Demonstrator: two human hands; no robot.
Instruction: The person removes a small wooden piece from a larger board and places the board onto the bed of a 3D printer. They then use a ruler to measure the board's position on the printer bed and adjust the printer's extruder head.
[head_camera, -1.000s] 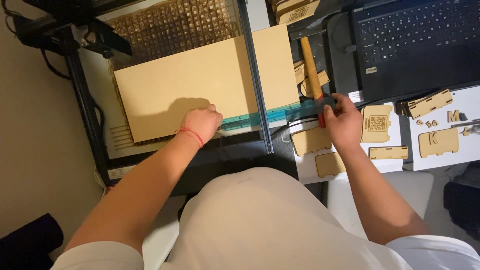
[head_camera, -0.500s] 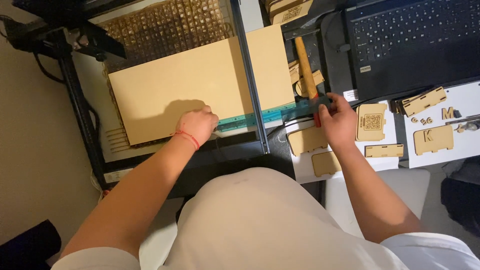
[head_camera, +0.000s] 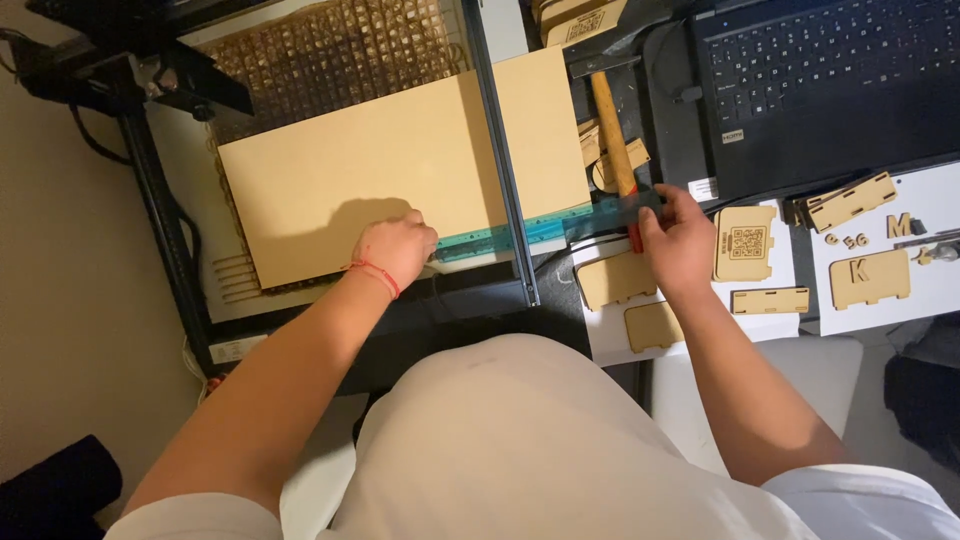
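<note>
A large blank wooden sheet (head_camera: 380, 170) lies on the honeycomb bed (head_camera: 330, 50) of a black-framed cutting machine. My left hand (head_camera: 395, 250), with a red string on the wrist, presses the sheet's near edge. A teal ruler (head_camera: 540, 228) runs along that edge. My right hand (head_camera: 680, 240) grips the ruler's right end, next to a wooden-handled hammer (head_camera: 612, 130). The machine's dark gantry bar (head_camera: 500, 160) crosses over the sheet.
A black laptop (head_camera: 820, 80) sits at the upper right. Several cut wooden pieces, including a rounded tag (head_camera: 745, 243) and a letter plate (head_camera: 868, 278), lie on white paper (head_camera: 940, 270). A dark cable (head_camera: 180, 220) hangs at the frame's left side.
The view shifted slightly. My right hand slid a little left along the ruler's end; my left hand stays on the sheet's edge.
</note>
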